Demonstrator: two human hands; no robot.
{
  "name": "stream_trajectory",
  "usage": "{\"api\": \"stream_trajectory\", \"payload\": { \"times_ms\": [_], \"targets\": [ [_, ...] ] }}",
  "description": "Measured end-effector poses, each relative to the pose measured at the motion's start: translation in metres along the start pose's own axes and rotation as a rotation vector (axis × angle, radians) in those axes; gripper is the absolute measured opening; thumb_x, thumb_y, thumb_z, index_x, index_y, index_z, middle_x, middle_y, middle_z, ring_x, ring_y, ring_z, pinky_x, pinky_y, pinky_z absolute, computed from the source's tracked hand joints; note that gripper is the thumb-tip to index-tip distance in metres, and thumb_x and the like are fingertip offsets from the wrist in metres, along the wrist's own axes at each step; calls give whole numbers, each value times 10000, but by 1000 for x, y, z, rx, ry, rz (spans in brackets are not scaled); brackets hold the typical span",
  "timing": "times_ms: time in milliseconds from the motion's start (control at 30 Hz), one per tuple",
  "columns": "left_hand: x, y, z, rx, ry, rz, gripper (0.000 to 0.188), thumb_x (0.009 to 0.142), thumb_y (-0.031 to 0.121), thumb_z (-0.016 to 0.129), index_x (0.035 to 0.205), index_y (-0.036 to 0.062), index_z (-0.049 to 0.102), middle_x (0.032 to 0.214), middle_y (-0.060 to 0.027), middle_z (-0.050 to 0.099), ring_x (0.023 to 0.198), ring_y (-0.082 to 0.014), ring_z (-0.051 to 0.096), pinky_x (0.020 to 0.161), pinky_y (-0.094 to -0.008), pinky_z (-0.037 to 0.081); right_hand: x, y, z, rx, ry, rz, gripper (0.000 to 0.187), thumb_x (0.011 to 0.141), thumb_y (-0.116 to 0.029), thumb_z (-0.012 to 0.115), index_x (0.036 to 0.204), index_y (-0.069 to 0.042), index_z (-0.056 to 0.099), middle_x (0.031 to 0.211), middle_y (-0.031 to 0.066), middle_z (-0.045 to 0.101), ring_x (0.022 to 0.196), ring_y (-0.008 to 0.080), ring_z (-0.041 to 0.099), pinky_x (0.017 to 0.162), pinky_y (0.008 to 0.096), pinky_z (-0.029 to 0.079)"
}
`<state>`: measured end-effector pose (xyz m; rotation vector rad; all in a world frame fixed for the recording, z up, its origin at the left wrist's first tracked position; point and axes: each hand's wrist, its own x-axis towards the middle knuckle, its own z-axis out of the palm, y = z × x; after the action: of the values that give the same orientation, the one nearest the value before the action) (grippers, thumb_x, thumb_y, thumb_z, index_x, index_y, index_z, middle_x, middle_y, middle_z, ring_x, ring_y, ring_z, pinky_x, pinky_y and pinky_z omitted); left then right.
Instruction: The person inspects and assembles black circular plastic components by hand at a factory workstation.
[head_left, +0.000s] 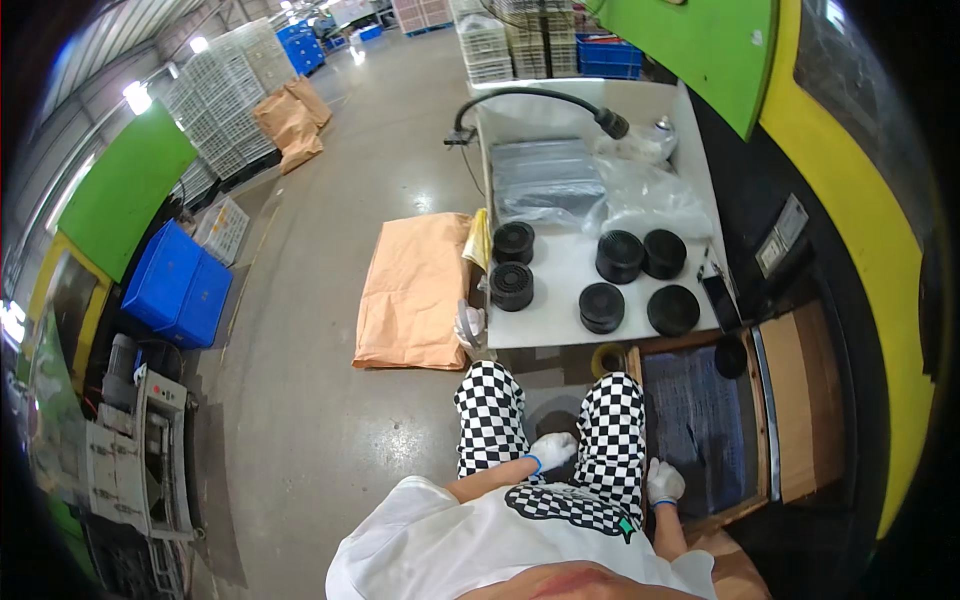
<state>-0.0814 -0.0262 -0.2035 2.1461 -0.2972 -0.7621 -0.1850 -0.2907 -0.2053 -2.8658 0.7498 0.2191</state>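
Note:
My left hand [553, 451], in a white glove with a blue cuff, rests between my thighs with its fingers curled in and nothing visible in them. By my right thigh hangs my right hand [664, 483], gloved the same way. Its fingers are also curled, beside a wood-framed box [635, 400], and I see nothing held. In front of me is a white-topped bench [555, 328] with raised sides. On it stand several black round parts, among them a grid-topped one [511, 287] and a smooth-topped one [673, 310]. Another black round part [730, 356] lies in the box on plastic-wrapped contents.
Grey plastic sheets or bags [548, 180] and clear bags [650, 205] lie at the bench's back, under a black gooseneck lamp [545, 92]. Brown paper sacking [410, 290] is left of the bench. Blue bins [180, 285] and a machine [140, 450] stand farther left.

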Motion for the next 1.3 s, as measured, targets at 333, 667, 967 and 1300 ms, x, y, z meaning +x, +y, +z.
{"api": "stream_trajectory", "payload": {
  "times_ms": [333, 667, 967, 1300],
  "targets": [
    [14, -3, 4, -40, -24, -13, 281, 764, 277, 448, 862, 60, 596, 648, -96, 600, 562, -202, 594, 586, -336, 473, 56, 2, 89, 247, 24, -110, 267, 773, -276, 479, 909, -47, 498, 869, 188, 571, 778, 358, 570, 646, 434, 455],
    [21, -16, 15, 89, -79, 45, 269, 737, 282, 467, 843, 79, 609, 656, -110, 609, 589, -219, 601, 613, -358, 474, 56, 14, 115, 394, 37, -31, 363, 775, -319, 453, 967, -14, 488, 942, 220, 559, 855, 366, 554, 720, 429, 442],
    [12, -10, 8, 33, -82, -32, 258, 743, 272, 463, 846, 85, 608, 649, -102, 609, 589, -210, 602, 613, -351, 477, 59, 12, 114, 308, -11, -140, 344, 786, -302, 427, 974, -22, 490, 940, 222, 557, 839, 375, 554, 716, 438, 438],
    [13, -5, 6, 7, -94, -38, 256, 742, 264, 469, 846, 73, 604, 672, -108, 613, 596, -212, 605, 617, -346, 478, 58, 9, 108, 205, -55, -83, 304, 795, -278, 401, 925, -20, 495, 899, 215, 567, 811, 368, 560, 687, 442, 440]
  ]
}}
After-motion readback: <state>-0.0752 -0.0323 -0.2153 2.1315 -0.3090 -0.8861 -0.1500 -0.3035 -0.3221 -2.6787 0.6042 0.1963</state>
